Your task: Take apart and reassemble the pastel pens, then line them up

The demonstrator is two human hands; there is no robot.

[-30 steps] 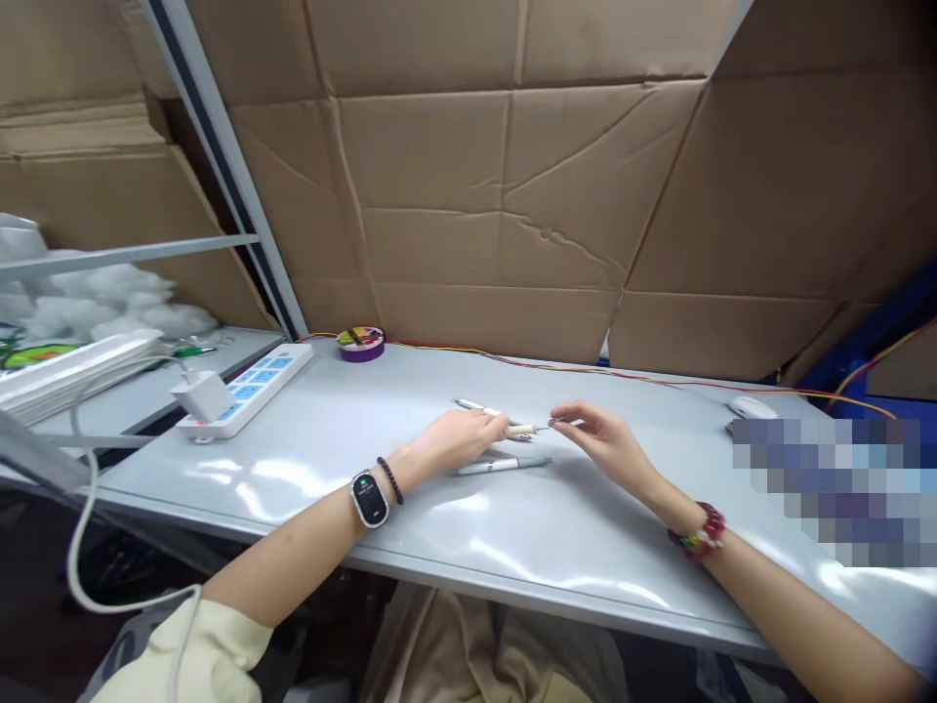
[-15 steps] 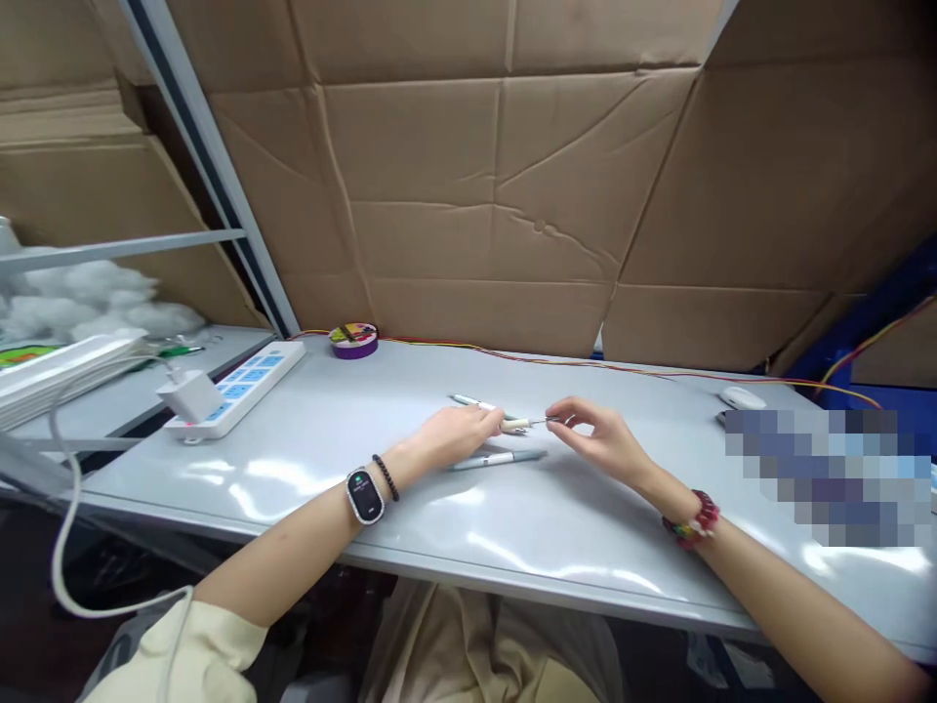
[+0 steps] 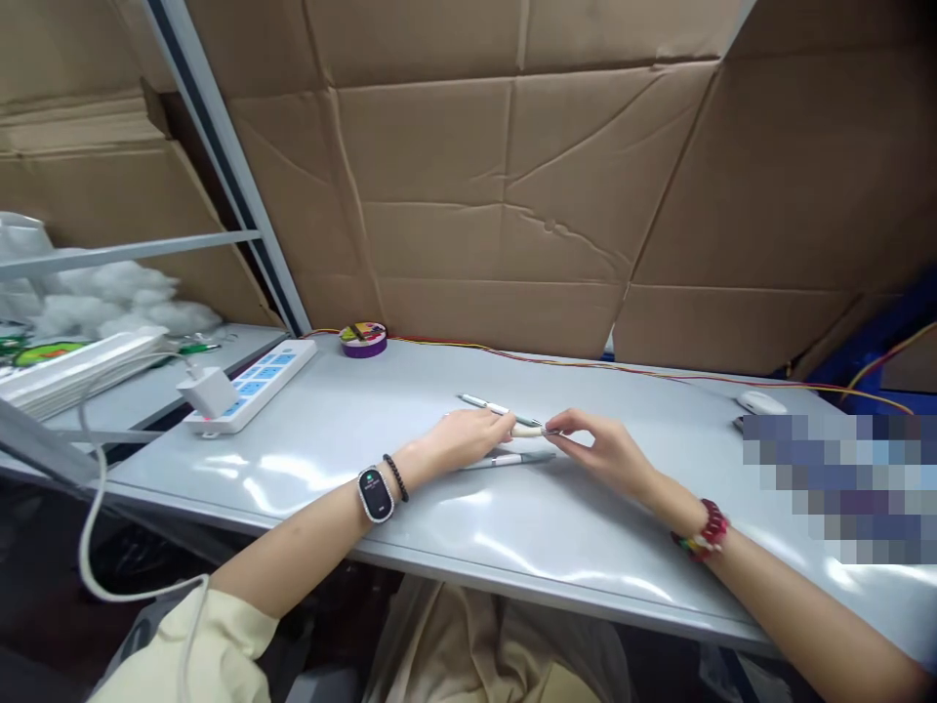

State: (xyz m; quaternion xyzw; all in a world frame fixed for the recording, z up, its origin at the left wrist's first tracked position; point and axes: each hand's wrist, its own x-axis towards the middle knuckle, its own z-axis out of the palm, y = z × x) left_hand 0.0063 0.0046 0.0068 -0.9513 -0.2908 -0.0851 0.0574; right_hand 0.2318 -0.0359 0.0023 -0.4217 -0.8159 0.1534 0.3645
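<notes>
My left hand [image 3: 467,437], wearing a watch and a black bead bracelet, is closed around a cream-white pen barrel [image 3: 527,432] just above the table. The barrel points right, and its far end meets the fingertips of my right hand [image 3: 609,451]. Thumb and forefinger of that hand pinch the small metallic tip of the pen, largely hidden by the fingers. Just behind the barrel lies a white and grey pen [image 3: 489,404]. Another white and grey pen [image 3: 510,460] rests in front, its left end partly under my left hand.
A white power strip [image 3: 260,386] with a plugged-in charger [image 3: 209,392] is at the left. Behind stands a purple tape roll [image 3: 364,342], near thin red and yellow wires [image 3: 468,346] along the cardboard wall [image 3: 439,234]. A white case [image 3: 761,402] sits right, beside a blurred-out area.
My right hand has brought the pen tip up against the barrel; the thin rod that showed between them is now hidden. The view has shifted slightly.
</notes>
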